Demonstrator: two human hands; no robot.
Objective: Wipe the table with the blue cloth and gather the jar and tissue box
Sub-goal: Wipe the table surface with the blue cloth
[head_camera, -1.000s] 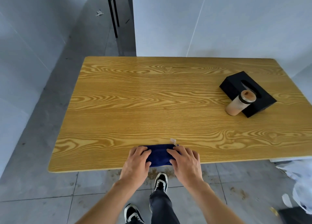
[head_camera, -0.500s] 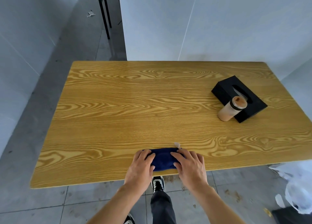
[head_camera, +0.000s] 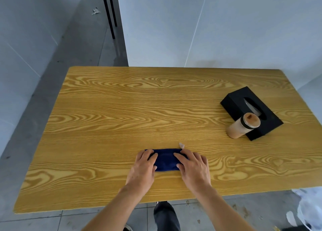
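Both hands, left hand (head_camera: 143, 166) and right hand (head_camera: 193, 167), press flat, apart, on the folded dark-blue cloth (head_camera: 165, 159), its long axis three-to-nine; the tan lidded jar (head_camera: 241, 128) lies at two o'clock, nearer the right.

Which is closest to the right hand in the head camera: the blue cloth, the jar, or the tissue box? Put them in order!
1. blue cloth: right under the right hand fingers.
2. jar: farther off to the right.
3. tissue box: just behind the jar, farthest.
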